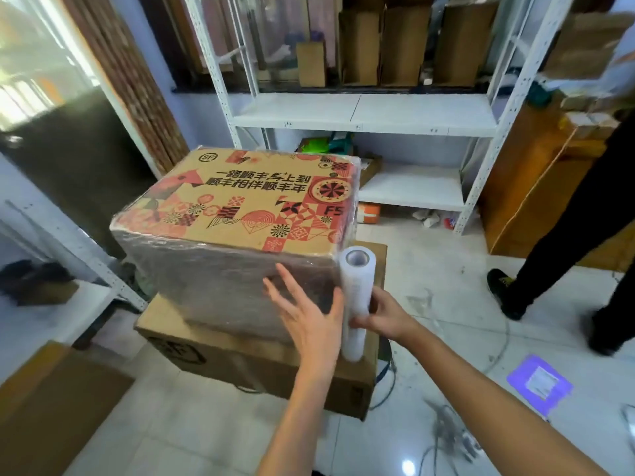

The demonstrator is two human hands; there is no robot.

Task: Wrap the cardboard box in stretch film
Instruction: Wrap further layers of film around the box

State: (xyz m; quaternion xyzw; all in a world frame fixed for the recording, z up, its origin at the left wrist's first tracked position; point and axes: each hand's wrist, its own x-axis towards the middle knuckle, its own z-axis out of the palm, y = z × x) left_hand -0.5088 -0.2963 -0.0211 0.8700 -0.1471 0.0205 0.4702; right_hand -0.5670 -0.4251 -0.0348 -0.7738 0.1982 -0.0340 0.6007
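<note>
Printed box: cardboard, red and black patterns with lettering on its top face, resting on a flatter plain box that sits on the tiled floor. Its near side face and right side are covered in clear film, wrinkled and glossy; the top face shows film only along the edges (contents of both boxes cannot be seen, both closed).

Film roll: white, standing upright at the near right corner of the printed box, hollow core end pointing up, lower end reaching down in front of the plain box.

Shelf unit: white metal, behind the boxes; the upper level holds several upright brown cartons, the lower levels a few small coloured items, too blurred to name.

Left hand: fingers straight and spread, palm laid flat against the filmed near face of the printed box, close to the roll.

Right hand: fingers curled round the middle of the roll, holding it upright, forearm reaching in from the lower right.

Second person: dark trouser legs and shoes, standing on the floor at far right.
</note>
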